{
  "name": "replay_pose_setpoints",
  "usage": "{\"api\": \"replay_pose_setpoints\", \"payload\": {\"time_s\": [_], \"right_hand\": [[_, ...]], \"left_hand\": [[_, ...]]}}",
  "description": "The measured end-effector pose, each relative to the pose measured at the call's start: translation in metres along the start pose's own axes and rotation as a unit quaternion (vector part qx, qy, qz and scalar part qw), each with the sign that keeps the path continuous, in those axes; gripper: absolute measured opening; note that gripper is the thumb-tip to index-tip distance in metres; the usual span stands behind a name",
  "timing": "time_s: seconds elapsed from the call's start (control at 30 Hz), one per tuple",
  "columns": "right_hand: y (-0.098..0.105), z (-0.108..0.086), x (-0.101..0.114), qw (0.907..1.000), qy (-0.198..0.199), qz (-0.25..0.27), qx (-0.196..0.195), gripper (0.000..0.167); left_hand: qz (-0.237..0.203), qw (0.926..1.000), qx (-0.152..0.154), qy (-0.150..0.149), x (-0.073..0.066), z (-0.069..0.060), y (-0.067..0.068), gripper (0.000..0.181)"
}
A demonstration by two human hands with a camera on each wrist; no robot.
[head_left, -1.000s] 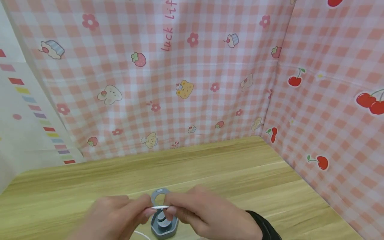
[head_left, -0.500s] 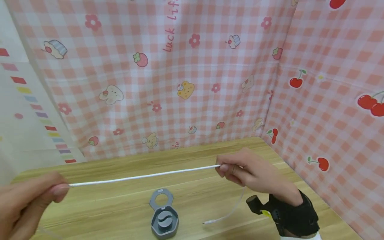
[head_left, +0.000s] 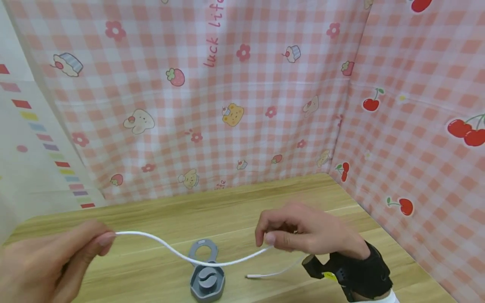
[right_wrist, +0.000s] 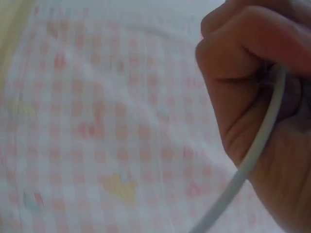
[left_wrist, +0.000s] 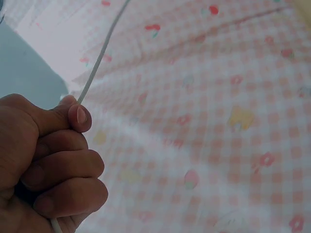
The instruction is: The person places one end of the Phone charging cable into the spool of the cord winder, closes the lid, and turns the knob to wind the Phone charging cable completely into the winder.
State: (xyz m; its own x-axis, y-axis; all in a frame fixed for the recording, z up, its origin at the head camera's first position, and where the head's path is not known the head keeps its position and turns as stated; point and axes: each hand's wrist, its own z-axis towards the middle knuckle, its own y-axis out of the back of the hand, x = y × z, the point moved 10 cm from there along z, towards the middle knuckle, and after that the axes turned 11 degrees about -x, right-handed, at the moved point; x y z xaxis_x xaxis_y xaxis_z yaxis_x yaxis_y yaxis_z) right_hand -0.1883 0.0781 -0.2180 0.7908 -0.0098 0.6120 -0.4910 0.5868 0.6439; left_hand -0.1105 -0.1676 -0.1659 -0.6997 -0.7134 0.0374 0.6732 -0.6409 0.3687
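The cord (head_left: 223, 265) hung slack between the two hands across the lower middle of the frame, dipping just above the grey case (head_left: 206, 292) as the head camera saw it. At the lower left, the left hand (head_left: 57, 256) pinched it between thumb and forefinger, the other fingers curled in; the right hand (head_left: 305, 229), lower right of centre, had its fingers bent round it, though how firmly could not be told. Handling it well probably called for a light, even pinch on both sides, the span kept free of twists, and the bend over the case kept wide, since a tight fold could leave a kink. The loose end also deserved care: its plug (head_left: 254, 276) lay right of the case, where a sharp tug might have dragged it. The cord was white, round and smooth, and it curved softly, which suggested a pliable sheath with a little spring. The case looked like matte plastic, many-sided, with a raised core (head_left: 207, 280) split by an S-shaped groove; a flat ring-shaped lid (head_left: 214, 249) was laid open above it. Beneath, the surface (head_left: 125, 277) showed pale, streaky wood grain, and pink checked cloth (head_left: 204, 105) filled the upper frame in soft folds.
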Motion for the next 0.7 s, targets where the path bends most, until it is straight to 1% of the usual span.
{"api": "replay_pose_setpoints", "payload": {"time_s": [0.03,0.07,0.1,0.17,0.23,0.27,0.33,0.37,0.4,0.47,0.5,0.53,0.57,0.6,0.63,0.7], "right_hand": [[-0.007,0.003,0.003,0.9999,0.005,0.0,0.01,0.02],[-0.015,0.005,0.006,0.9998,0.011,0.002,0.018,0.018],[-0.022,0.007,0.009,0.9996,0.013,0.005,0.024,0.017],[-0.034,0.011,0.014,0.9992,0.027,0.001,0.029,0.015],[-0.043,0.015,0.018,0.9992,0.032,-0.005,0.025,0.013],[-0.047,0.017,0.02,0.9993,0.032,-0.005,0.019,0.013],[-0.052,0.021,0.024,0.9992,0.036,-0.017,0.002,0.013],[-0.055,0.023,0.026,0.9989,0.039,-0.024,-0.006,0.013],[-0.058,0.024,0.028,0.9986,0.04,-0.03,-0.016,0.012],[-0.061,0.026,0.032,0.9968,0.051,-0.051,-0.034,0.012],[-0.062,0.027,0.034,0.9952,0.06,-0.065,-0.042,0.011],[-0.061,0.027,0.036,0.9934,0.067,-0.08,-0.049,0.011],[-0.061,0.027,0.038,0.9919,0.074,-0.089,-0.052,0.01],[-0.059,0.027,0.038,0.9909,0.077,-0.095,-0.056,0.011],[-0.055,0.026,0.039,0.9901,0.081,-0.098,-0.06,0.011],[-0.045,0.024,0.037,0.9899,0.073,-0.099,-0.07,0.014]], "left_hand": [[0.001,1.0,0.006,-0.004,-0.008,0.002,-0.007,0.031],[0.002,0.9999,0.014,-0.002,-0.014,0.001,-0.015,0.028],[0.005,0.9995,0.028,0.01,-0.018,-0.001,-0.024,0.025],[-0.015,0.9976,0.06,0.031,-0.024,-0.008,-0.044,0.011],[-0.035,0.9936,0.094,0.053,-0.03,-0.014,-0.062,0.01],[-0.044,0.9924,0.102,0.054,-0.034,-0.016,-0.069,0.012],[-0.053,0.9914,0.111,0.045,-0.046,-0.018,-0.081,0.012],[-0.059,0.992,0.107,0.029,-0.055,-0.018,-0.086,0.011],[-0.065,0.9921,0.106,0.016,-0.062,-0.017,-0.089,0.014],[-0.065,0.9945,0.08,-0.015,-0.075,-0.013,-0.091,0.024],[-0.066,0.995,0.072,-0.02,-0.078,-0.013,-0.092,0.028],[-0.075,0.9946,0.069,-0.017,-0.079,-0.013,-0.093,0.028],[-0.08,0.9948,0.06,-0.021,-0.08,-0.013,-0.093,0.028],[-0.081,0.9949,0.059,-0.016,-0.078,-0.014,-0.093,0.026],[-0.08,0.9949,0.061,-0.005,-0.074,-0.015,-0.092,0.022],[-0.076,0.9946,0.068,0.021,-0.062,-0.017,-0.088,0.012]]}}
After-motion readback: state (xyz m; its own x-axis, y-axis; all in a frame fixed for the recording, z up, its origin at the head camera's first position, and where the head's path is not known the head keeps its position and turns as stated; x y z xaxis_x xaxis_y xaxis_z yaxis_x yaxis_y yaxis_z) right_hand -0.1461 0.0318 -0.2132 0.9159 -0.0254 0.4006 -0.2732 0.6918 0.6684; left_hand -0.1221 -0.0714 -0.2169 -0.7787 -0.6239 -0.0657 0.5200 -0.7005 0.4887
